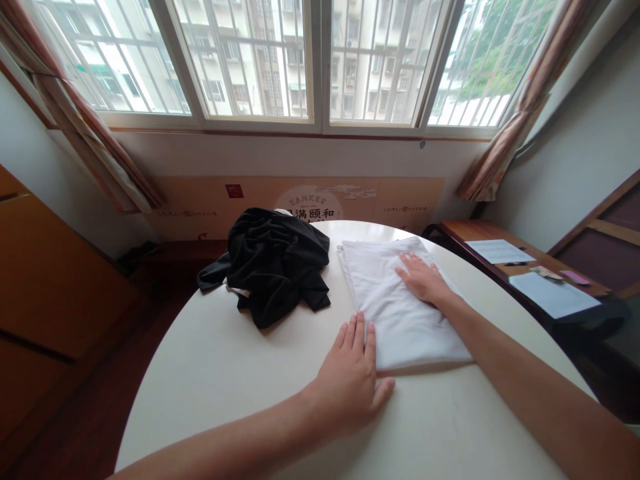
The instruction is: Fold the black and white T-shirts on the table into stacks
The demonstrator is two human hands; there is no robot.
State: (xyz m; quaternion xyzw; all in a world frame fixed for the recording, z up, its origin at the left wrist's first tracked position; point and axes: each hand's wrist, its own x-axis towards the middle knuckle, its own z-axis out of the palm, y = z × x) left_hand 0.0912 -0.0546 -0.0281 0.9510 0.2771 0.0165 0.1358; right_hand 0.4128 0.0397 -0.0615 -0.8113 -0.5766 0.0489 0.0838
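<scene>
Two bare hands (349, 377) (424, 280) on folded white fabric (385, 313)

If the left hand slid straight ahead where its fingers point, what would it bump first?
The left hand would most likely bump the folded white cloth first, since it sits right at the cloth's edge, though it may already be touching.

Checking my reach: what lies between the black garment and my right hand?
The folded white cloth lies there, beneath the right hand, as the head view shows.
</scene>
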